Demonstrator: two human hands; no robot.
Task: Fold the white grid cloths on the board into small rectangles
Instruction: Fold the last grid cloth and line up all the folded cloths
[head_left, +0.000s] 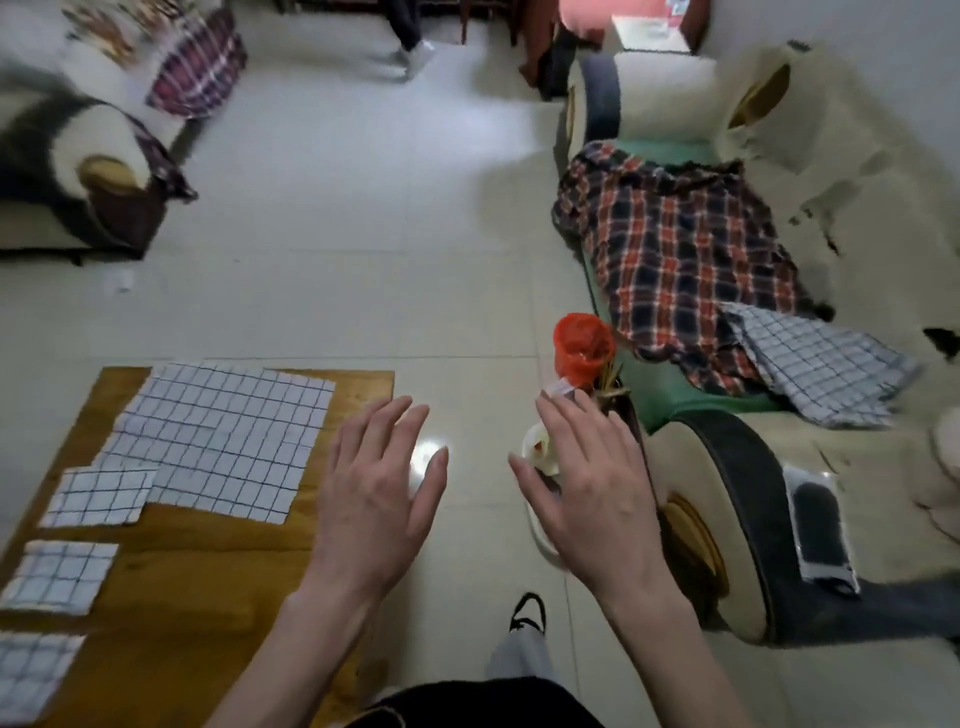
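- Head view: the wooden board (218, 551) serves as the surface, and everything below is placed from it.
- On the board's far half lies a large grid cloth (223, 436), spread flat and not yet folded down.
- Along the board's left edge sit three small folded cloths: one (101, 496) touching the large cloth's near left corner, a second (60, 576) nearer the person, and a third (31, 675) nearest, partly cut off by the frame edge.
- Off the board to the right, on the sofa, another grid cloth (821, 376) lies crumpled beside a plaid shirt (675, 260).
- To do the step in hand well, I judge the large cloth needs its edges matched square along the grid lines and each crease pressed flat, so it ends the same size as the three small ones.
- The left hand (379, 499) hovers just past the board's right edge, palm down, fingers straight and spread; its grip is apart, holding nothing.
- The right hand (587, 499) hovers further right of the board, over the floor, likewise flat and holding nothing.
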